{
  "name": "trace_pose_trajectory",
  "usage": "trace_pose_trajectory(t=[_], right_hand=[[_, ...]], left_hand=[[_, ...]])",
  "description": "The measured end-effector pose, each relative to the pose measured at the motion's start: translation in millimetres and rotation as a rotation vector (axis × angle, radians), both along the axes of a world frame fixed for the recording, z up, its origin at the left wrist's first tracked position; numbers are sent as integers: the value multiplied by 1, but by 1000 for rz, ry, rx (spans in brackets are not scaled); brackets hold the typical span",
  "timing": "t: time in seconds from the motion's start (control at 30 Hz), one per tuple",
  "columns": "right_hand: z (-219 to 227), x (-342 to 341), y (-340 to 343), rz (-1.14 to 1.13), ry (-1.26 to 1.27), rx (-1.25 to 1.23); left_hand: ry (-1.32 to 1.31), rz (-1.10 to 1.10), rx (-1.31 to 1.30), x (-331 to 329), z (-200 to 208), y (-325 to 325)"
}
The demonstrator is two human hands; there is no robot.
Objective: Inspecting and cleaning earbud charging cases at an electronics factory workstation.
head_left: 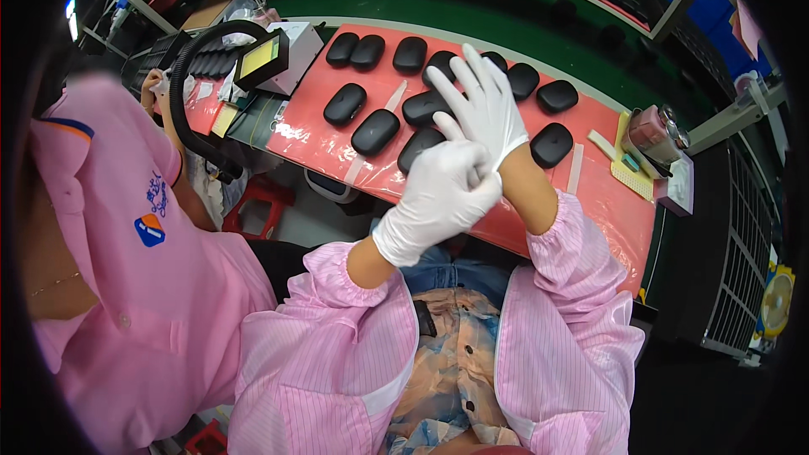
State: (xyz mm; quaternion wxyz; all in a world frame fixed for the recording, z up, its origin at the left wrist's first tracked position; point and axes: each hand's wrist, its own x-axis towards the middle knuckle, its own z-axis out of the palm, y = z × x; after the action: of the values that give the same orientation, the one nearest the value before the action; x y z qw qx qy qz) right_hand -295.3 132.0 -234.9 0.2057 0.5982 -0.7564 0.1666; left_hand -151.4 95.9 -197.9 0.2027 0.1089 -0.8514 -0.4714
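Both of my hands wear thin white gloves. My left hand is closed at my right wrist, its fingers pinching the cuff of the white glove there. My right hand is held up with its fingers stretched out and holds nothing. Beneath the hands, several black rounded cases lie in loose rows on a pink-red covered work surface. My right hand hides parts of the cases behind it. One black case sits just beyond my left hand.
At my left stands a person in a pink shirt. A black flexible hose arches beside a boxy device with a yellow screen. Metal containers and a yellow tray stand at the right edge. A red stool is below left.
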Motion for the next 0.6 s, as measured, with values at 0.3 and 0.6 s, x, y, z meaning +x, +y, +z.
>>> trace_pose_trajectory(t=[0.3,0.6], right_hand=[[29,0,4,552,-1898,-836],[24,-1,16,390,-1941,-836]], left_hand=[[533,169,-486,-14,-9,2],[267,-213,-265,-12,-25,18]])
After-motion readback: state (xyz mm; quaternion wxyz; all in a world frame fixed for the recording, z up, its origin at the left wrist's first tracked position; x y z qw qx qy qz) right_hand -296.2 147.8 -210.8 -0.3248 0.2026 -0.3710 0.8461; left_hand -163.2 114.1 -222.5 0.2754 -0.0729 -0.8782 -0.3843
